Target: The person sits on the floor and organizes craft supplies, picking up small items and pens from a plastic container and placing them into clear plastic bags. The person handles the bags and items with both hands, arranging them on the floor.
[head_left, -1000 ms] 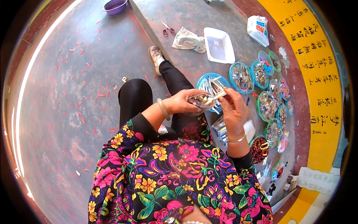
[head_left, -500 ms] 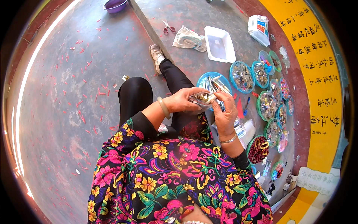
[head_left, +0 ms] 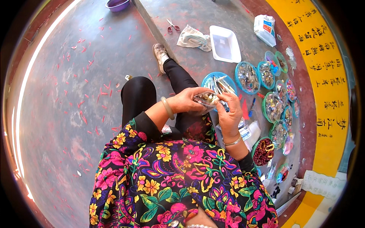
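Above my lap, my left hand (head_left: 190,100) is closed round a small clear plastic bag (head_left: 207,99) holding several pale and brown small pieces, too small to name. My right hand (head_left: 231,110) pinches at the bag's right edge, thumb against fingertips. Whether a loose piece is also between those fingers I cannot make out. Just beyond both hands stands a blue basket (head_left: 235,84) of pens or slim sticks, partly hidden behind my right hand.
Several round baskets of small trinkets (head_left: 248,78) stand on the floor to the right. Farther off lie a white tray (head_left: 236,57), a cloth (head_left: 193,38), scissors (head_left: 173,26) and a white package (head_left: 264,29). A purple basin (head_left: 117,4) sits at the far left. Red scraps litter the floor.
My right fingertips have shifted slightly at the bag's edge, and the pale piece seen by them before shows less. My left hand still holds the bag in nearly the same place.
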`<state>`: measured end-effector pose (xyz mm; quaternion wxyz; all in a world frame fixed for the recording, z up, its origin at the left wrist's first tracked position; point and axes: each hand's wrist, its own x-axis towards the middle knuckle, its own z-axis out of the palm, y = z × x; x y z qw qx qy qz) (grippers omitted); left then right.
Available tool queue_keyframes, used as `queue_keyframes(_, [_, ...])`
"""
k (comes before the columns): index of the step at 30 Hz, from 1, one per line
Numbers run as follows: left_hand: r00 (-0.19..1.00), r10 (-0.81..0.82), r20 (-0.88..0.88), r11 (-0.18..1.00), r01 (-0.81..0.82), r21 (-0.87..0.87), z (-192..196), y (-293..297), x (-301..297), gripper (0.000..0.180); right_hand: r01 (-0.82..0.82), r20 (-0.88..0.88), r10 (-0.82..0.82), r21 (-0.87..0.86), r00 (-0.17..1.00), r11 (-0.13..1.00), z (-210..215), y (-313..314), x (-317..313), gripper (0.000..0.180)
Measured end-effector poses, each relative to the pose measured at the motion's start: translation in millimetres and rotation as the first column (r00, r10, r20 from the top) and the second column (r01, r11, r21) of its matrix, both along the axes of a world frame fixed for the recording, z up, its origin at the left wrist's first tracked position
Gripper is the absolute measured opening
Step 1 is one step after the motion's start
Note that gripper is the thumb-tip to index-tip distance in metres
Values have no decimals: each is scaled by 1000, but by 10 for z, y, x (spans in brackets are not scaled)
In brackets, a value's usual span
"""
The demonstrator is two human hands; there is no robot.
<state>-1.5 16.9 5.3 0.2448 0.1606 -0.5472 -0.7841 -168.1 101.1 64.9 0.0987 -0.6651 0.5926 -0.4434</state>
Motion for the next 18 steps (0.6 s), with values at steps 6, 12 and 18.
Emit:
queue_keyframes(6, [1000,-1,-16,1000,2,27,7,13,3,60,-58,-228,51,-26,972,998,-11,34,17,11])
queue_keyframes(12, [999,19,44,999,-17,-41,-8,-5,-2,61,-55,-206,51,-14,977,998,-61,61,-5,13])
queue_keyframes(18, [998,51,-34,999,-51,14,-55,16,-10,58,-7,-55,4,-48,998,999,-36,56,-89,18])
